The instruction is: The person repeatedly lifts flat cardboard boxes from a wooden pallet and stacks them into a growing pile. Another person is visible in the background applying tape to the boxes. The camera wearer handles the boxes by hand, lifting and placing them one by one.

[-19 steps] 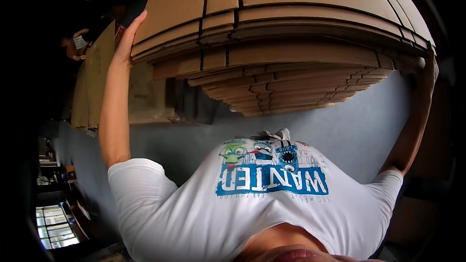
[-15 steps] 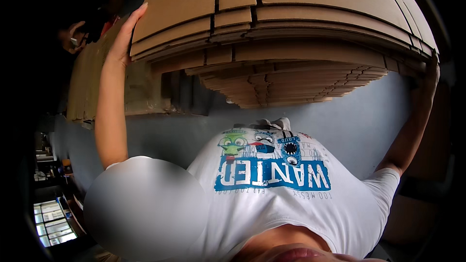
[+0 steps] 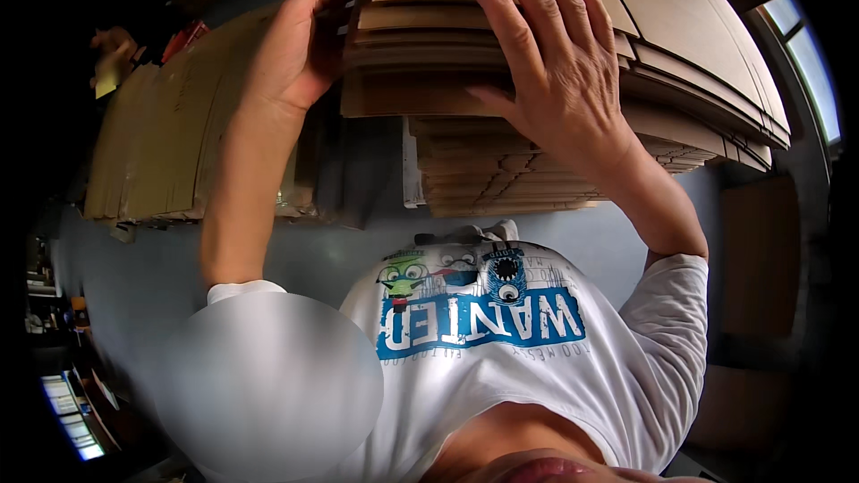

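A stack of flat brown cardboard box blanks (image 3: 707, 27) rises in front of me, its upper sheets jutting toward me over the lower pile. My left hand (image 3: 304, 45) is upright at the stack's left side, its fingers partly curled but apart and slightly blurred; whether it touches the cardboard I cannot tell. In front of the stack's near edge, my right hand (image 3: 559, 63) is open, palm toward the cardboard and fingers spread, hiding part of the sheets. Neither hand grips a sheet.
Another large bundle of upright cardboard (image 3: 161, 116) stands on the grey floor (image 3: 313, 255) to the left. Beyond it, another person's hand (image 3: 112, 45) shows dimly. Brown boards (image 3: 761, 250) lean at the right. A lower cardboard pile (image 3: 501, 183) lies beneath the upper sheets.
Both hands have come off the wide sides of the upper sheets. My right hand has moved left to the near edge; my left has shifted right. The upper stack now sits turned and farther right.
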Action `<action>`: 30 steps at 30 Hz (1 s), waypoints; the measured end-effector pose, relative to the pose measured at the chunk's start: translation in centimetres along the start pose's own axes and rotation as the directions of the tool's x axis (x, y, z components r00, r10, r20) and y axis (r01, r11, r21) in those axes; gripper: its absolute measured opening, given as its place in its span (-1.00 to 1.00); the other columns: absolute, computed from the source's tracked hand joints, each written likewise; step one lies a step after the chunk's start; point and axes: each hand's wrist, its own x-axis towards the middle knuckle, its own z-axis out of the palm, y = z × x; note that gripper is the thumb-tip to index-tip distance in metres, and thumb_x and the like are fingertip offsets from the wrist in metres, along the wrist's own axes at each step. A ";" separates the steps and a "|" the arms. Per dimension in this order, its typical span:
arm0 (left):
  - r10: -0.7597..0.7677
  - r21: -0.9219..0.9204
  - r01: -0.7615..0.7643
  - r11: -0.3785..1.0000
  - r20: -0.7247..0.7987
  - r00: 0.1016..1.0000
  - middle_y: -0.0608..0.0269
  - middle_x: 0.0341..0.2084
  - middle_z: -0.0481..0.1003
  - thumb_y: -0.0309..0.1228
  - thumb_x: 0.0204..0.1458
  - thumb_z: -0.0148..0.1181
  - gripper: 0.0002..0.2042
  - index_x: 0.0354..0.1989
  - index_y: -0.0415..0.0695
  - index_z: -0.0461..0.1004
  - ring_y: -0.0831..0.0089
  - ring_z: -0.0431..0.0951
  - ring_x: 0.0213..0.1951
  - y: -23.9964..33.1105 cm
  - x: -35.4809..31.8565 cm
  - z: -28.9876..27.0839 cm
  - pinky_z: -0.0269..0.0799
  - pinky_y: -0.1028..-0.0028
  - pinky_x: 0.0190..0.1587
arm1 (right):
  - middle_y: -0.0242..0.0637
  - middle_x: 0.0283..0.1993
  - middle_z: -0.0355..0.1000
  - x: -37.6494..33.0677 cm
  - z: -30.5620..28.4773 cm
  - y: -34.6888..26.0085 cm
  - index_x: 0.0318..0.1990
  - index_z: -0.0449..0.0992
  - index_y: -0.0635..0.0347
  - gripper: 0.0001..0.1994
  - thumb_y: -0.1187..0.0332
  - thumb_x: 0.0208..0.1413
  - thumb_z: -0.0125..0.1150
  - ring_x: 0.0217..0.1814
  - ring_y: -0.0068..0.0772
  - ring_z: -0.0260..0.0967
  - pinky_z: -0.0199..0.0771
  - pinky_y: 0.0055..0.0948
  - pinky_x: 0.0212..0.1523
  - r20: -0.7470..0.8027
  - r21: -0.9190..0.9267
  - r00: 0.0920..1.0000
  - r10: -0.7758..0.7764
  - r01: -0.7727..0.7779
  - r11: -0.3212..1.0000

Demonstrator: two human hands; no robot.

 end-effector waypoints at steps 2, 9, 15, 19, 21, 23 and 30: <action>0.016 -0.008 -0.016 1.000 0.034 0.999 0.24 -0.29 0.47 -0.01 -0.03 0.13 -0.52 -0.13 -0.21 0.45 0.44 0.42 -0.25 -1.0 -0.3 2.0 0.34 0.42 -0.15 | -0.04 0.07 0.32 -0.7 0.4 1.4 0.21 0.19 0.22 -0.24 0.29 -0.23 0.39 0.06 -0.12 0.32 0.37 -0.11 0.00 -0.042 -0.153 0.999 -0.031 0.024 0.988; 0.403 -0.094 -0.412 0.906 0.484 0.777 0.13 -0.11 0.46 -0.09 0.02 0.04 -0.53 0.00 -0.18 0.39 0.23 0.45 -0.07 0.8 -0.6 4.0 0.35 0.26 0.00 | -0.19 0.02 0.41 1.2 -5.9 5.9 0.19 0.25 0.13 -0.13 0.36 -0.46 0.53 0.04 -0.21 0.39 0.39 -0.32 0.05 -0.013 0.078 0.970 0.244 -0.243 0.967; 0.525 0.467 -0.884 -0.023 0.758 0.387 0.11 0.02 0.42 -0.28 0.01 0.13 -0.56 0.09 -0.15 0.34 0.28 0.41 0.04 -5.6 1.8 3.1 0.29 0.35 0.08 | -0.30 0.00 0.45 2.8 -9.9 8.6 0.17 0.30 0.03 -0.18 0.29 -0.38 0.55 0.00 -0.35 0.42 0.42 -0.41 0.04 -0.070 -0.047 0.903 0.425 -0.428 0.902; 0.157 0.639 -0.766 -0.072 0.765 0.624 -0.01 -0.06 0.44 -0.12 0.02 0.15 -0.52 0.04 -0.17 0.37 0.24 0.52 -0.17 -3.4 -0.1 5.5 0.41 0.35 -0.11 | -0.24 0.01 0.44 3.6 -10.9 8.1 0.17 0.30 0.07 -0.21 0.22 -0.33 0.53 0.02 -0.37 0.41 0.39 -0.42 0.04 -0.095 -0.160 0.865 0.493 -0.502 0.850; 0.123 0.799 -0.599 0.058 0.589 0.799 -0.07 -0.10 0.45 -0.01 -0.02 0.16 -0.45 0.01 -0.21 0.39 0.23 0.54 -0.24 -2.2 2.0 7.3 0.42 0.34 -0.19 | -0.21 0.02 0.42 2.9 -10.5 8.7 0.17 0.30 0.10 -0.20 0.18 -0.32 0.53 0.03 -0.36 0.40 0.38 -0.41 0.04 -0.121 -0.074 0.879 0.462 -0.472 0.879; 0.091 0.881 -0.450 0.148 0.441 0.893 -0.10 -0.12 0.45 0.09 -0.05 0.16 -0.37 -0.01 -0.25 0.38 0.22 0.53 -0.23 -0.9 6.3 8.7 0.43 0.31 -0.19 | -0.27 0.01 0.43 3.1 -9.6 7.9 0.14 0.34 0.07 -0.25 0.26 -0.34 0.53 0.02 -0.36 0.39 0.40 -0.41 0.03 -0.107 -0.029 0.883 0.456 -0.462 0.887; 0.189 -0.453 0.076 0.888 0.511 0.838 0.11 0.00 0.40 0.04 0.10 -0.10 -0.44 0.04 -0.22 0.35 0.18 0.38 0.05 2.9 6.4 10.8 0.27 0.19 0.11 | -0.26 -0.05 0.44 2.6 -8.9 6.3 0.12 0.35 0.10 -0.21 0.40 -0.46 0.54 -0.05 -0.26 0.36 0.35 -0.33 0.02 -0.130 0.022 0.928 0.348 -0.348 0.937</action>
